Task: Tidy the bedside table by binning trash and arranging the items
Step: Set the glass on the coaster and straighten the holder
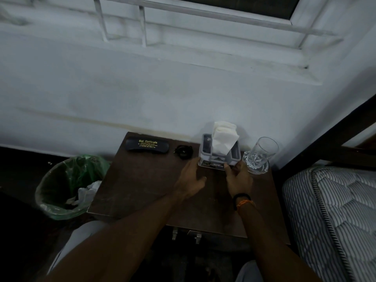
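Observation:
A grey tissue holder (218, 153) with white tissues (223, 137) sticking up stands at the back of the dark wooden bedside table (146, 186). My left hand (191, 178) touches the holder's front left corner with fingers spread. My right hand (237, 177) pinches the holder's front right edge. A black spectacle case (147, 147) with gold lettering lies at the back left. A small black round item (183, 152) sits between the case and the holder. A clear glass tumbler (259, 156) stands at the table's right, next to the holder.
A bin (61, 188) lined with a green bag holds white crumpled trash on the floor left of the table. A striped mattress (333, 216) lies to the right. The wall and a barred window rise behind the table.

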